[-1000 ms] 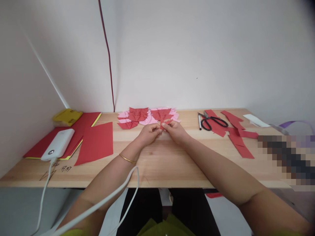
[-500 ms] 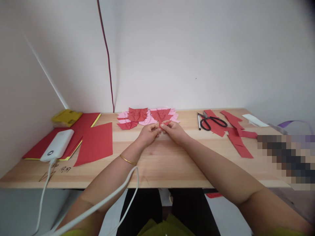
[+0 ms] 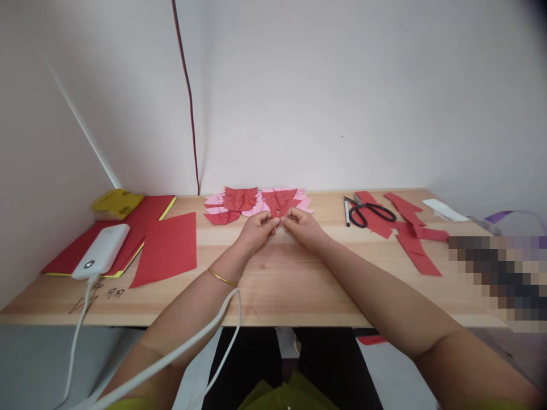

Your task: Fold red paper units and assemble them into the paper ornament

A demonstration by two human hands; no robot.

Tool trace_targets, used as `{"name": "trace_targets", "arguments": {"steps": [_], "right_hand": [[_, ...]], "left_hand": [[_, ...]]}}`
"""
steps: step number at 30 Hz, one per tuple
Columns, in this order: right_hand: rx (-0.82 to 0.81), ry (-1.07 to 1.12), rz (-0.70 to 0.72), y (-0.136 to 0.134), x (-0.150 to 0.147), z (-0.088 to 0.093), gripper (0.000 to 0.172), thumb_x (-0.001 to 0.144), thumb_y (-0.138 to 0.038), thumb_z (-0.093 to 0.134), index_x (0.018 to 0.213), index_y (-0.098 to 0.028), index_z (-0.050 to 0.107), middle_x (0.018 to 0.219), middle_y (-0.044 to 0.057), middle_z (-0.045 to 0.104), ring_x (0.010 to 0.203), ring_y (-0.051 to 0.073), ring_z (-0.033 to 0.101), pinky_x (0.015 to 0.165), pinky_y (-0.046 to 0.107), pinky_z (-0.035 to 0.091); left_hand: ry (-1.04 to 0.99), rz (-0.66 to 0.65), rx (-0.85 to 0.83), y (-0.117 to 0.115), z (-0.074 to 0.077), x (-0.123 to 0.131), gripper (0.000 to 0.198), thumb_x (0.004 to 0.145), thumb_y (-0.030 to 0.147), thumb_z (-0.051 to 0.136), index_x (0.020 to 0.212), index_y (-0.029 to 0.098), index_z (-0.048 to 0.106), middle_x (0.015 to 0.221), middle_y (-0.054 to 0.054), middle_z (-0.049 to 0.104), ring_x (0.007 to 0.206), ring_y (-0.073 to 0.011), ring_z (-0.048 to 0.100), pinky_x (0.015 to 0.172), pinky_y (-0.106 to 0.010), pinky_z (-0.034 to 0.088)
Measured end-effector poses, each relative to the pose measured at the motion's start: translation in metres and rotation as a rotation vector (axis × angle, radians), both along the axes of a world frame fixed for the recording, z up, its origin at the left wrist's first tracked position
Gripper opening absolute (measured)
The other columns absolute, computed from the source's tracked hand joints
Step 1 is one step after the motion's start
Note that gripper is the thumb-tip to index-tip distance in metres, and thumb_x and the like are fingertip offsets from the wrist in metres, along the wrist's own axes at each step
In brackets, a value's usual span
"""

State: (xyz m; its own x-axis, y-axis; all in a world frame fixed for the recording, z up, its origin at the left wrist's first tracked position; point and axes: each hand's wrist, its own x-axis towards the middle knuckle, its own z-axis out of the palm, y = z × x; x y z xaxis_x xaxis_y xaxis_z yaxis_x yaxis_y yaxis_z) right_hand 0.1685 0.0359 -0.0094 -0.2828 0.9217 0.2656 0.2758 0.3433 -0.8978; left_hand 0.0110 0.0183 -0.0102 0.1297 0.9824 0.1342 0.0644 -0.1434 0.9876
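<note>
My left hand (image 3: 257,230) and my right hand (image 3: 304,227) meet over the middle of the table, thumbs and fingertips pinched close together. Between them is a small folded piece of red paper (image 3: 277,220), mostly hidden by the fingers. Just beyond the fingertips lie folded red paper pieces (image 3: 240,199) and folded pink paper pieces (image 3: 304,204), overlapping in a pile near the wall. Where the held paper ends and the pile behind begins is hard to make out.
At left are a red sheet (image 3: 166,247), a white power bank (image 3: 101,250) with a white cable, and a yellow packet (image 3: 119,204). On the right lie black-handled scissors (image 3: 371,213), a pen (image 3: 346,212), red paper strips (image 3: 416,250) and a white strip (image 3: 444,210).
Less of the red paper shows at my fingertips; the piece that stuck out over my right fingers is now mostly hidden. Both hands stay in nearly the same place.
</note>
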Motion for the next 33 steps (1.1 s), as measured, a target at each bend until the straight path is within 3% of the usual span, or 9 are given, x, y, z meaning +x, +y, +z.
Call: {"name": "trace_targets", "arguments": {"steps": [12, 25, 33], "right_hand": [[0.109, -0.064, 0.032, -0.0012, 0.0003, -0.0004, 0.021, 0.079, -0.036, 0.051, 0.067, -0.021, 0.043, 0.064, -0.003, 0.045, 0.059, 0.012, 0.041, 0.056, 0.025, 0.032], [0.106, -0.098, 0.078, -0.0036, -0.0014, 0.0010, 0.028, 0.082, -0.044, 0.050, 0.070, -0.020, 0.043, 0.063, -0.004, 0.042, 0.059, 0.011, 0.039, 0.055, 0.024, 0.031], [0.179, -0.100, 0.174, -0.0063, -0.0014, 0.0032, 0.023, 0.086, -0.036, 0.047, 0.072, -0.017, 0.052, 0.069, 0.000, 0.052, 0.062, 0.011, 0.043, 0.059, 0.024, 0.035]], "left_hand": [[0.139, 0.056, 0.155, 0.0023, 0.0033, -0.0050, 0.026, 0.073, 0.031, 0.062, 0.057, 0.016, 0.048, 0.054, 0.003, 0.051, 0.055, -0.0093, 0.045, 0.058, -0.023, 0.035], [-0.179, 0.054, -0.048, 0.0007, 0.0024, 0.0003, 0.030, 0.063, 0.029, 0.072, 0.058, 0.016, 0.045, 0.053, 0.004, 0.051, 0.052, -0.0082, 0.050, 0.056, -0.022, 0.038], [-0.230, 0.051, -0.060, 0.0051, -0.0034, -0.0009, 0.027, 0.065, 0.031, 0.070, 0.058, 0.014, 0.049, 0.053, 0.003, 0.053, 0.053, -0.0082, 0.050, 0.057, -0.022, 0.039]]}}
